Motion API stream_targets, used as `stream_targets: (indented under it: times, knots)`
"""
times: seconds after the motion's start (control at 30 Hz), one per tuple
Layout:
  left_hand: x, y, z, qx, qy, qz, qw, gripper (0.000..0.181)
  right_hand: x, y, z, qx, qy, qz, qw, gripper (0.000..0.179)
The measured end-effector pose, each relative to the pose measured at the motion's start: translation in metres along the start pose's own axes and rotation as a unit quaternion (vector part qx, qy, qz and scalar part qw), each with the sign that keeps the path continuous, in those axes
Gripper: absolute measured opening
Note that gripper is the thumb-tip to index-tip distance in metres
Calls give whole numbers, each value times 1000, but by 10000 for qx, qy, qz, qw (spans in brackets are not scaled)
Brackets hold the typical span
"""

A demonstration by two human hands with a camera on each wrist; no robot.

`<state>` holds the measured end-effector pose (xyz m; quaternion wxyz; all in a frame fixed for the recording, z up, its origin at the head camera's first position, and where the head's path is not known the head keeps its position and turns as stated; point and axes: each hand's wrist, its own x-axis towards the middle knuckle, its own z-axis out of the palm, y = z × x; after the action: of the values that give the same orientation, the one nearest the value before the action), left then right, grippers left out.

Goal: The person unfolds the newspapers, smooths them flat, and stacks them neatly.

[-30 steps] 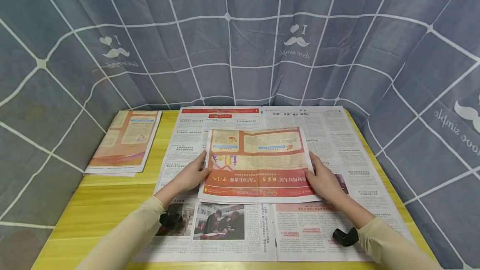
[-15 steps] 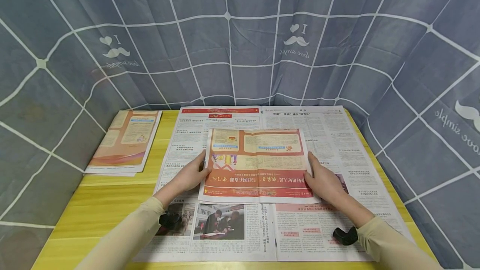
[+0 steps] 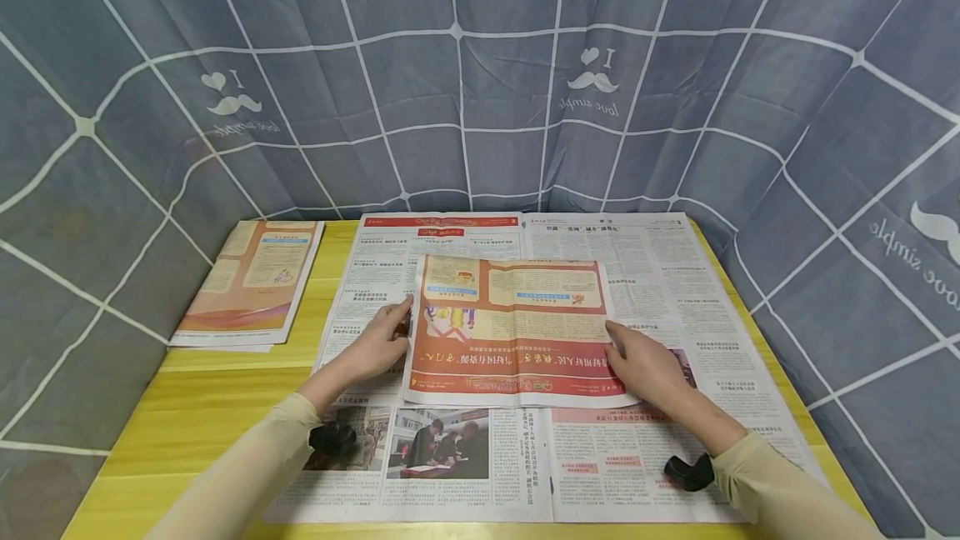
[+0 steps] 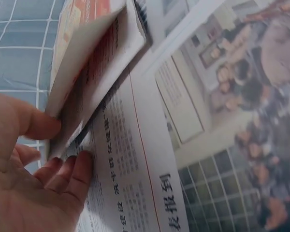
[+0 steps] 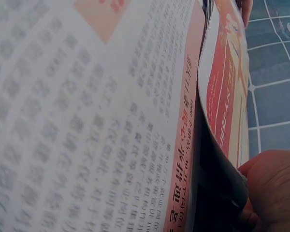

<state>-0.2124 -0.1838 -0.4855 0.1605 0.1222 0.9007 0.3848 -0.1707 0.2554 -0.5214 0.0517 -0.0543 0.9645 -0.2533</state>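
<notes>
A folded newspaper [image 3: 517, 332] with a red and orange page on top is between my two hands. It lies over a larger spread-out newspaper [image 3: 450, 507]. My left hand [image 3: 378, 344] holds its left edge; in the left wrist view the thumb [image 4: 41, 126] is against the upper layer and the fingers curl near the edge below. The layers gape apart there. On the right edge, my right hand [image 3: 645, 365] pinches the paper, thumb on top. In the right wrist view that edge bows up, with a dark gap under it; the fingers beneath are mostly hidden.
Another folded newspaper [image 3: 247, 290] lies at the back left of the yellow wood-grain table [image 3: 172, 423]. A grey curtain with white grid lines [image 3: 495, 107] stands around the back and sides. A black wrist device [image 3: 690, 473] sits at the right wrist.
My left hand has shifted slightly left and its fingers have moved at the paper's edge. My right thumb has slid a little inward. The folded newspaper has barely moved.
</notes>
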Motion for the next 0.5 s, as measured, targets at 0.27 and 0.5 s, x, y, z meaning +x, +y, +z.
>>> stream_targets:
  times: [0.27,0.5]
  knots:
    - [-5,-8,-4,1489,146,1267,9806,68,0,3,2,-276,428,-340,9981,51]
    - [-4,-13,-4,2177,53,1860,9581,63,1,9,4,-487,825,-1317,9866,45]
